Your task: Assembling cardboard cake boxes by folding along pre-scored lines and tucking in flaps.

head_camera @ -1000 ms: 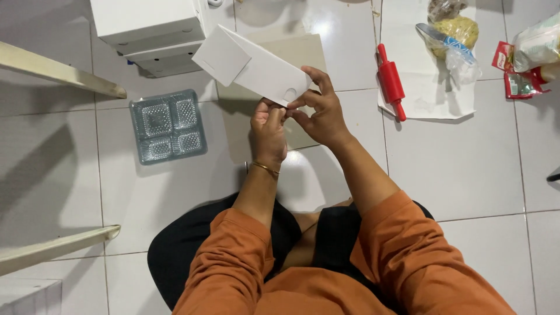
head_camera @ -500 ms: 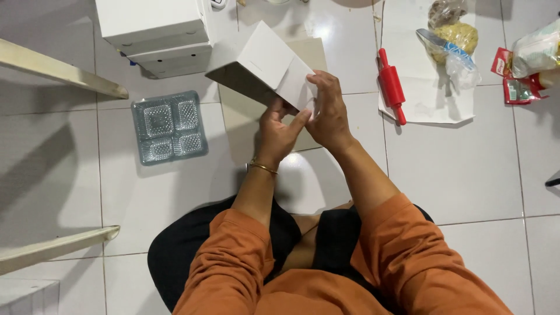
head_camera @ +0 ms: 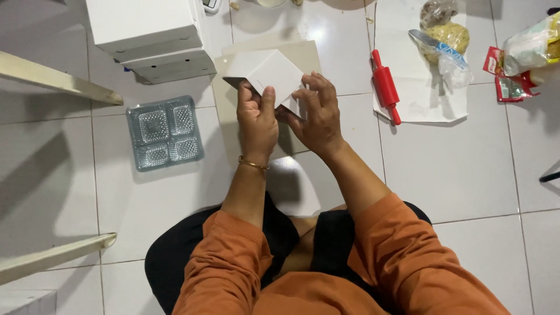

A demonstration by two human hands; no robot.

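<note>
White cardboard box [head_camera: 269, 74], partly folded, sits gripped in both hands above the lap; half a second ago it stood more upright, now it is tipped flatter and lower. Left hand [head_camera: 257, 119] clamps its near edge with thumb on top; right hand [head_camera: 318, 112] pinches its right corner with spread fingers. Left of the left hand lies a clear four-cell plastic tray [head_camera: 165, 132]. Right of the right hand lies a red rolling pin [head_camera: 385, 86], and farther right red-and-yellow packets [head_camera: 525, 58], cut off by the frame. The box's underside is hidden, perhaps still open.
</note>
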